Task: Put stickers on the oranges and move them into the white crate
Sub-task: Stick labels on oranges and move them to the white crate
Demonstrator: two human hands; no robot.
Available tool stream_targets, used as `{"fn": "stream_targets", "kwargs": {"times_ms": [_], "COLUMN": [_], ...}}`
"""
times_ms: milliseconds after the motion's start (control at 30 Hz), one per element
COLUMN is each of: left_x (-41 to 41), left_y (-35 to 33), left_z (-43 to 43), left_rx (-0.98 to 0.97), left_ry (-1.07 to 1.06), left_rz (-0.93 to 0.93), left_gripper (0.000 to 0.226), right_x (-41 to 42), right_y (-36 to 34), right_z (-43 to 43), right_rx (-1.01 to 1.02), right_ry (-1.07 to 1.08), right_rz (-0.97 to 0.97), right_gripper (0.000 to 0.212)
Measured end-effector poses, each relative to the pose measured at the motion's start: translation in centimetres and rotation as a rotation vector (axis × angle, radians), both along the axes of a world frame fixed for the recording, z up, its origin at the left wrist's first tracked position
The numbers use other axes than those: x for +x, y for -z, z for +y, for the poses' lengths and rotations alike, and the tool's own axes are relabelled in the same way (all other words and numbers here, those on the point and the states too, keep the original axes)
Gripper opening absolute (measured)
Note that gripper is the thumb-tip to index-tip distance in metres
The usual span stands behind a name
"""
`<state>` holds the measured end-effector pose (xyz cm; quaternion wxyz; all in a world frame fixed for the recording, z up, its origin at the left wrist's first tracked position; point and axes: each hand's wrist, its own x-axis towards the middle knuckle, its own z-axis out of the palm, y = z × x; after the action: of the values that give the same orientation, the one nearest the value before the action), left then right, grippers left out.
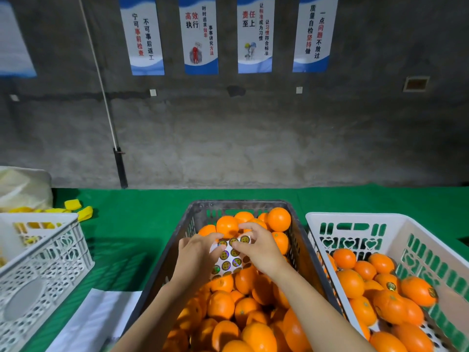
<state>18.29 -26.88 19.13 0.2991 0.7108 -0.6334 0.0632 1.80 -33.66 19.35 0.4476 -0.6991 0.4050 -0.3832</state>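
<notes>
A grey crate (302, 240) in the middle is heaped with oranges (225, 304). Over it I hold a white sticker sheet (229, 260) bearing several round gold-and-black stickers. My left hand (196, 257) grips the sheet's left side. My right hand (258, 247) pinches at a sticker near the sheet's top edge with thumb and forefinger. To the right stands the white crate (416, 240), which holds several oranges (351, 283); some carry a sticker, such as one orange (418, 290) near its right wall.
A green cloth (142, 214) covers the table. Another white crate (50, 255) stands at the left, with yellow pieces (73, 205) and a pale bag (22, 189) behind it. White paper (96, 316) lies at the front left. A concrete wall with posters rises behind.
</notes>
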Motion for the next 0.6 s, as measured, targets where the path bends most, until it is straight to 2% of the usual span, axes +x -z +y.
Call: {"fn": "stream_targets", "kwargs": {"times_ms": [100, 233, 433, 600], "left_x": [0.17, 0.31, 0.18, -0.06], "left_y": [0.08, 0.33, 0.34, 0.11], "left_z": [-0.21, -0.23, -0.23, -0.15], "left_rx": [0.031, 0.052, 0.029, -0.012], "left_ry": [-0.011, -0.001, -0.009, 0.036], "left_rz": [0.033, 0.033, 0.059, 0.126], "left_gripper": [0.035, 0.035, 0.029, 0.022], "right_x": [-0.18, -0.21, -0.21, -0.23], "right_y": [0.01, 0.44, 0.59, 0.57], "right_z": [-0.29, -0.44, -0.11, -0.15], "right_rx": [0.078, 0.087, 0.098, 0.126], "right_ry": [0.012, 0.066, 0.029, -0.039], "right_rz": [-0.065, -0.044, -0.112, -0.100], "right_gripper": [0.046, 0.037, 0.018, 0.017]}}
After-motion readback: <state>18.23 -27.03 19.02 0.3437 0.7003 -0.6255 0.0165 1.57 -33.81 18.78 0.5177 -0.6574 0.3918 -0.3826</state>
